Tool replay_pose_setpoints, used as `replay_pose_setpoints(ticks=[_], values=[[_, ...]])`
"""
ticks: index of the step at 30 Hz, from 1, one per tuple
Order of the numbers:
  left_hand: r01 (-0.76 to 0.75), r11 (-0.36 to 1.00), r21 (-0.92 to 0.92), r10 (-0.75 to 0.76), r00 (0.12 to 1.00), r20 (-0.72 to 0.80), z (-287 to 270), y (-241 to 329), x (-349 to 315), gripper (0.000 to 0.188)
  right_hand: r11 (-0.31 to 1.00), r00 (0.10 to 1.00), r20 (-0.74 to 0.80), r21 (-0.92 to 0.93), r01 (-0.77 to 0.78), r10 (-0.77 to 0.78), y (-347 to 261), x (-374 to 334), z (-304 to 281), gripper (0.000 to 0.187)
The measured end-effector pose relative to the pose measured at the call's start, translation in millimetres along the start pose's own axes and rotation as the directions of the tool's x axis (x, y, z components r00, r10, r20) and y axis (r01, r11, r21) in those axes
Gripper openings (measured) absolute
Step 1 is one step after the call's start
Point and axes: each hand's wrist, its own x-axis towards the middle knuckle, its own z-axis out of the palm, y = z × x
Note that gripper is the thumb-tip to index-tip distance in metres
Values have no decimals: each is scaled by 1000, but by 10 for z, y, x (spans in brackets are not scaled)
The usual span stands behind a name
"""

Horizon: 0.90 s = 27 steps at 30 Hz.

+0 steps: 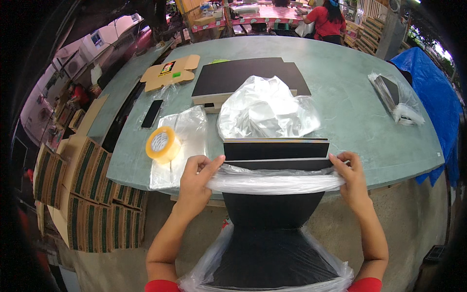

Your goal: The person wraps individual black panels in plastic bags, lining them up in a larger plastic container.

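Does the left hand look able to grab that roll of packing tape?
Probably yes: the packing tape roll lies uncovered, near the left hand. That hand is pinching the bunched clear plastic, so it would likely have to let go first.

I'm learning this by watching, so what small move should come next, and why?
Probably draw the bunched clear plastic evenly upward over the black panels, both sides level. The left hand and right hand hold it at opposite ends, and the panels' upper edges stand out above it, uncovered.
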Motion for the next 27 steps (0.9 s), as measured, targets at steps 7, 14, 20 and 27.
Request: replay_pose_setpoints(ticks=[7, 14, 20, 27], values=[[18, 971, -237, -47, 992, -115, -43, 120, -5, 50, 881, 982, -28, 448, -153, 185, -14, -28, -23, 44], [-60, 992, -108, 55, 997, -48, 75, -39, 197, 49, 982, 996, -85, 189, -17, 33, 152, 309, 148, 53], [12, 998, 58, -19, 992, 128, 232, -127, 304, 66, 998, 996, -85, 63, 26, -21, 228, 332, 280, 64], [-8, 992, -123, 5, 1000, -25, 65, 78, 6, 59, 986, 991, -134, 168, 25, -3, 73, 49, 2, 52]])
